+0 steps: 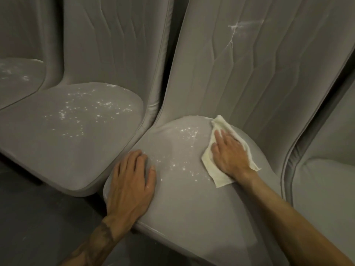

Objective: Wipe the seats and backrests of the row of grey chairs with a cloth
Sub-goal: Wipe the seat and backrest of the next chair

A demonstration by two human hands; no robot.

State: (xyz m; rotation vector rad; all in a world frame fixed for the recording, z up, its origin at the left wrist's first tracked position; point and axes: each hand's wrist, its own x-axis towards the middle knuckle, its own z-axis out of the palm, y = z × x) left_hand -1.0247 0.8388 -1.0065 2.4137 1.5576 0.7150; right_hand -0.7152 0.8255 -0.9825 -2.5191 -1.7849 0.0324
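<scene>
The row of grey chairs stood side by side. On the middle seat, the left hand lay flat, fingers spread, at the left edge. The right hand pressed the white cloth down with straight fingers near the backrest, with white specks between the hands.

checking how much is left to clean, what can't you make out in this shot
All in the head view:
Part of the middle seat is covered by the cloth and right hand, so any specks there are hidden.
Another patch lies under the left hand.
The top of the backrest is cut off by the upper edge.
The right chair and far-left chair are cut by the side edges.
</scene>
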